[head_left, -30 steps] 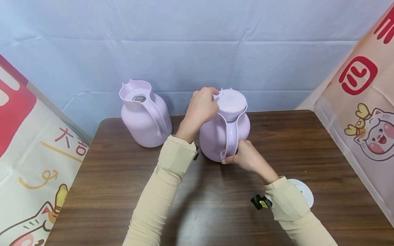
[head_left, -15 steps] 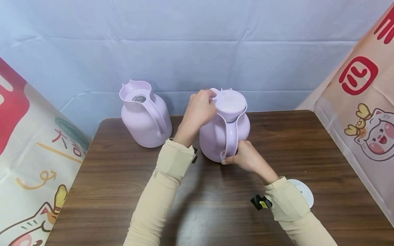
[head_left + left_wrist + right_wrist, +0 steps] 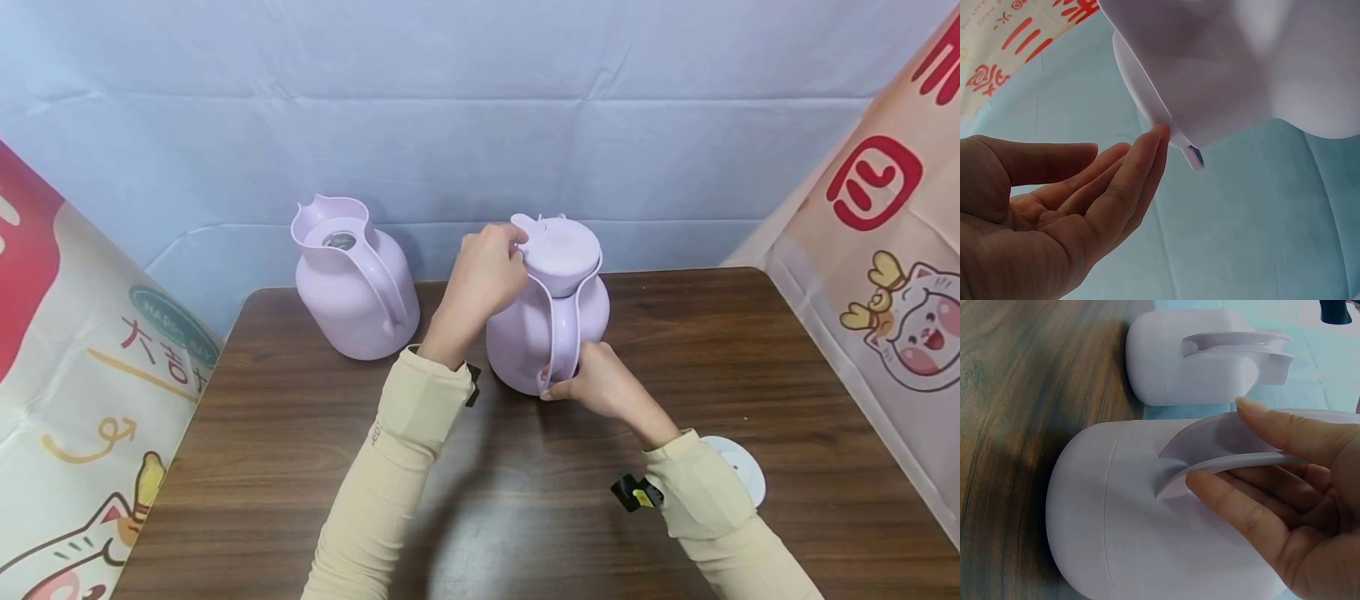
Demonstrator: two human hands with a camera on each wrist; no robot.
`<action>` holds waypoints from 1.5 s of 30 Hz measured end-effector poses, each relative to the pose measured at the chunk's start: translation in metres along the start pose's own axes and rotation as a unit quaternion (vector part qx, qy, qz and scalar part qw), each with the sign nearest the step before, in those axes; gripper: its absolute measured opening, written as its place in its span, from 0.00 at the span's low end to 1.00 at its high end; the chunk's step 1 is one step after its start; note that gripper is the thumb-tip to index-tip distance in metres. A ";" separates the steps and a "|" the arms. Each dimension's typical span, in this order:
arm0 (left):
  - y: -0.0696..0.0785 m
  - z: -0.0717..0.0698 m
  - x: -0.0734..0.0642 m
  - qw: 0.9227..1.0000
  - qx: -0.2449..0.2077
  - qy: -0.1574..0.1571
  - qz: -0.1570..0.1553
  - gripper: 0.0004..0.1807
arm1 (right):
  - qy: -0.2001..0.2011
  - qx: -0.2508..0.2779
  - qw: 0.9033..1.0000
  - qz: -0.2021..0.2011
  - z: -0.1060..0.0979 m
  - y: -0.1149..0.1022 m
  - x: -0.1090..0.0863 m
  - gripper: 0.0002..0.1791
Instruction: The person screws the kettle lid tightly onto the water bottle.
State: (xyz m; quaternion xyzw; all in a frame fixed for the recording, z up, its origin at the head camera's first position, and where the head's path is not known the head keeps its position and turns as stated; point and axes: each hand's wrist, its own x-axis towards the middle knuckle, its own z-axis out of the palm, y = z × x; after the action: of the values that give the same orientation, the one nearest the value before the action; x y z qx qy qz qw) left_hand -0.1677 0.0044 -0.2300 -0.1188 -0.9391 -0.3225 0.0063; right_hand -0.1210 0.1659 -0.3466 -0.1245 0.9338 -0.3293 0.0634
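A lilac thermos jug [image 3: 517, 337] stands upright on the table, with a round lilac lid [image 3: 561, 248] in its mouth. My right hand [image 3: 600, 382] holds the lower part of the jug's handle [image 3: 1235, 464], thumb on one side and fingers round the other. At the upper left of that jug is my left hand [image 3: 486, 271], its fingertips right at the rim beside the lid's small tab [image 3: 528, 223]. In the left wrist view the left hand's fingers are extended and the thumb stands apart from them, with nothing between.
A second lilac jug [image 3: 352, 292] stands to the left without a lid, its round inner mouth showing. A white disc [image 3: 738, 471] lies on the brown wooden table [image 3: 300, 483], partly behind the right sleeve. Pale blue cloth [image 3: 465, 108] hangs behind the table.
My left hand has drawn slightly down and left from the lid's tab, so more of the tab shows. The right hand keeps its hold on the handle, and both jugs stay put.
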 end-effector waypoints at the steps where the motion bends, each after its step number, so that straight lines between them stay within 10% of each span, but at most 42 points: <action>1: 0.000 0.000 0.000 1.000 0.002 0.000 0.001 0.17 | 0.001 -0.001 1.000 0.000 0.000 0.000 0.000 0.13; 45: -0.010 0.006 0.009 0.999 0.006 -0.002 0.044 0.20 | -0.005 0.001 1.000 0.004 -0.001 -0.002 -0.001 0.12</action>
State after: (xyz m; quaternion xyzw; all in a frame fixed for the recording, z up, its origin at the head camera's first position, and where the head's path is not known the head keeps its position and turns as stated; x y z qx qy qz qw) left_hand -0.1780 0.0022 -0.2395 -0.1602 -0.9348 -0.3165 0.0194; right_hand -0.1201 0.1653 -0.3449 -0.1219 0.9336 -0.3297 0.0695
